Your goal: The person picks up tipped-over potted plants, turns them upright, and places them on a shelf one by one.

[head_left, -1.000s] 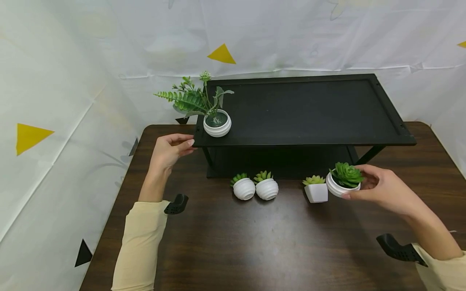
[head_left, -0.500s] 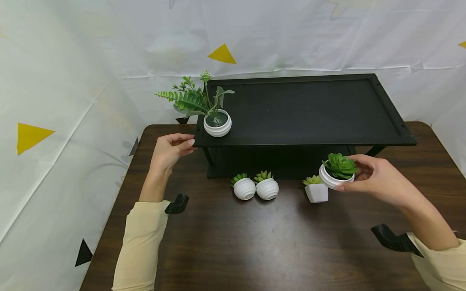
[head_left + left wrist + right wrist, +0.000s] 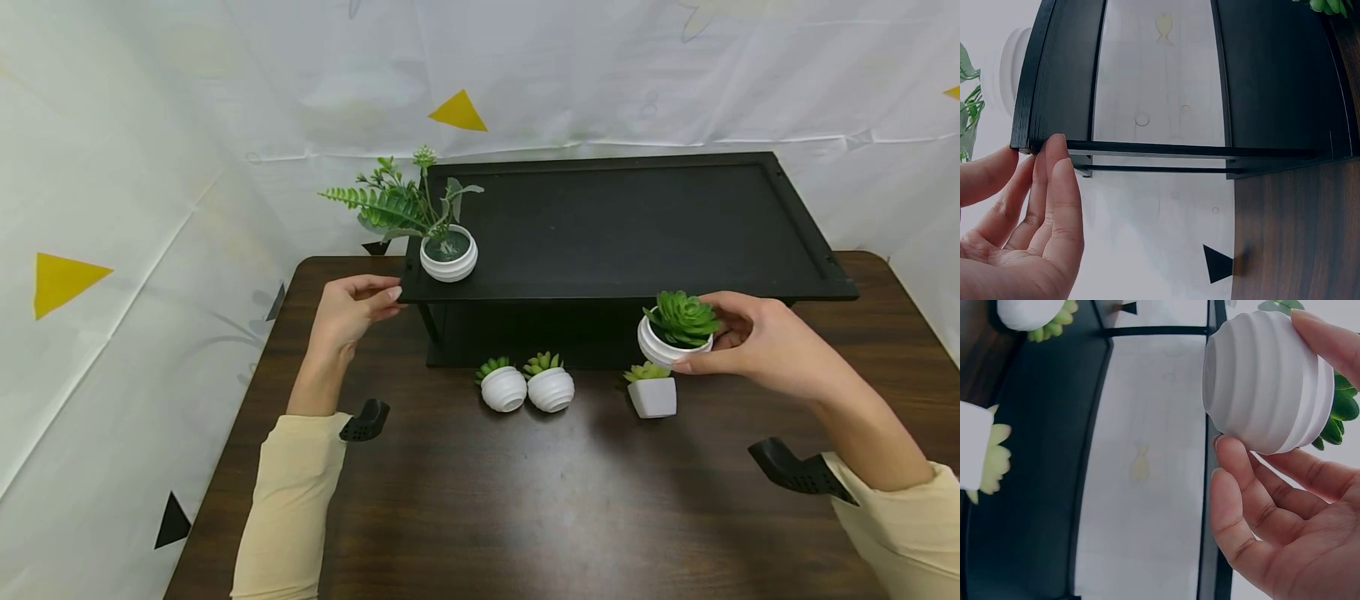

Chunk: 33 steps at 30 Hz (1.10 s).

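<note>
My right hand holds a potted succulent in the air, thumb and fingers on either side of its ribbed white pot. In the head view the pot overlaps the shelf's front edge and sits just above a small square-potted succulent. At the left front corner of the black two-tier shelf, my left hand pinches the top board between thumb and fingertips, as the left wrist view also shows. A leafy fern plant in a white pot stands on that corner of the top board.
Two round-potted succulents, one left and one right, stand side by side in front of the lower board. The shelf rests on a dark wooden table. A white sheet hangs behind and to the left.
My right hand has lifted the potted succulent up and to the left, from beside the square pot toward the shelf's front edge. My left hand stays at the shelf corner.
</note>
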Available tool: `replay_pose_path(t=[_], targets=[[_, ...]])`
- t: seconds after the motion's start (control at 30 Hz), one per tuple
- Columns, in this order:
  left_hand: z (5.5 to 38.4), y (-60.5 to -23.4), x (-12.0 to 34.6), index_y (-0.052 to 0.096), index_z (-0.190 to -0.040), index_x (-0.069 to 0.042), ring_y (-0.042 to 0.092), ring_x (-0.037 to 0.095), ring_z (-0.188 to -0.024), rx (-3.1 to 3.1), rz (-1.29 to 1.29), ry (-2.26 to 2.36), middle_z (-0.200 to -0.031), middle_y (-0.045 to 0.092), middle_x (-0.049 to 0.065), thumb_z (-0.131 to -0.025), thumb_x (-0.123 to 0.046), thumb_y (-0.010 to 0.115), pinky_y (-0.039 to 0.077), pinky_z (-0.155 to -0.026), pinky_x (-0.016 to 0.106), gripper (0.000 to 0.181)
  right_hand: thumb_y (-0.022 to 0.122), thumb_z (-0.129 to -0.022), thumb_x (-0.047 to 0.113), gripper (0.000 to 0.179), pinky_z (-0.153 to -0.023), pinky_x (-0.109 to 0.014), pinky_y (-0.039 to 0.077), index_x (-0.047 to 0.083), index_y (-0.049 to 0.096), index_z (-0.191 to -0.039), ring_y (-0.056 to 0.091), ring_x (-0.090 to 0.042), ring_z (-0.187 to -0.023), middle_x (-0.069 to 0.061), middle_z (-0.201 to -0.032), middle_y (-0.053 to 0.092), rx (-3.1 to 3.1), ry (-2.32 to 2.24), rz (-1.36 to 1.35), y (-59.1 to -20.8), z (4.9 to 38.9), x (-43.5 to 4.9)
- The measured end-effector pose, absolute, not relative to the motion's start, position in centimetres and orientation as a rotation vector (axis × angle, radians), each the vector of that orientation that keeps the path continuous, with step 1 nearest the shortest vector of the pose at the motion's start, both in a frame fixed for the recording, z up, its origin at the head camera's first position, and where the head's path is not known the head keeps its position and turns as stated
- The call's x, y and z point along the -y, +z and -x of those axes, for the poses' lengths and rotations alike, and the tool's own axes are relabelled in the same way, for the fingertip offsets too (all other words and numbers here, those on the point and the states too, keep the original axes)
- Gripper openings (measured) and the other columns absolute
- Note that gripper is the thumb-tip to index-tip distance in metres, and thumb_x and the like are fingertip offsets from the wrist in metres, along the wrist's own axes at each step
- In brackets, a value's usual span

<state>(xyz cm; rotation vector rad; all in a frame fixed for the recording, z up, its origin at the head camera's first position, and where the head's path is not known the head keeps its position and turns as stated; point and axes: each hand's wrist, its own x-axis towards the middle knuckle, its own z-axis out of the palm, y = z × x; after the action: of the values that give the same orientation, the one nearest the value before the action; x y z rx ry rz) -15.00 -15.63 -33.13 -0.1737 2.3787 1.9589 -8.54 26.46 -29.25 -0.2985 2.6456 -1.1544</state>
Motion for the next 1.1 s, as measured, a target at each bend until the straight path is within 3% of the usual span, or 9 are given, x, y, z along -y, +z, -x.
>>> replay_pose_path(t=[0.17, 0.53, 0.8, 1.1], targets=[[15.0, -33.1, 15.6, 0.060, -0.110, 0.011, 0.066, 0.019, -0.077, -2.389, 0.169, 1.957, -0.094, 0.059, 0.010, -0.087, -0.003, 0.061, 0.054, -0.077, 0.030, 0.026, 0.081, -0.070, 0.023, 0.065, -0.058, -0.022, 0.049, 0.002, 0.050, -0.123, 0.060, -0.013, -0.069, -0.007, -0.086, 0.063, -2.649, -1.161, 0.319, -28.3, 8.9, -25.7], [15.1, -33.1, 15.6, 0.060, -0.109, 0.011, 0.064, 0.008, -0.068, -2.395, 0.171, 1.958, -0.091, 0.060, 0.008, -0.087, -0.002, 0.061, 0.054, -0.078, 0.032, 0.026, 0.080, -0.072, 0.025, 0.066, -0.063, -0.019, 0.048, 0.002, 0.048, -0.125, 0.062, -0.012, -0.072, -0.008, -0.092, 0.064, -2.649, -1.132, 0.353, -27.3, 10.4, -24.5], [15.2, -33.1, 15.6, 0.061, -0.109, 0.011, 0.066, 0.019, -0.075, -2.397, 0.168, 1.957, -0.090, 0.060, 0.007, -0.087, -0.003, 0.061, 0.053, -0.080, 0.035, 0.026, 0.080, -0.071, 0.023, 0.063, -0.065, -0.022, 0.047, 0.005, 0.051, -0.123, 0.060, -0.010, -0.079, -0.007, -0.096, 0.064, -2.658, -1.116, 0.295, -26.2, 11.6, -23.1], [15.2, -33.1, 15.6, 0.060, -0.110, 0.011, 0.066, 0.023, -0.080, -2.382, 0.174, 1.963, -0.091, 0.060, 0.007, -0.087, -0.003, 0.061, 0.053, -0.080, 0.035, 0.027, 0.079, -0.072, 0.029, 0.067, -0.071, -0.032, 0.044, 0.003, 0.048, -0.127, 0.051, -0.019, -0.086, -0.007, -0.096, 0.061, -2.688, -1.009, 0.309, -25.8, 12.9, -22.1]])
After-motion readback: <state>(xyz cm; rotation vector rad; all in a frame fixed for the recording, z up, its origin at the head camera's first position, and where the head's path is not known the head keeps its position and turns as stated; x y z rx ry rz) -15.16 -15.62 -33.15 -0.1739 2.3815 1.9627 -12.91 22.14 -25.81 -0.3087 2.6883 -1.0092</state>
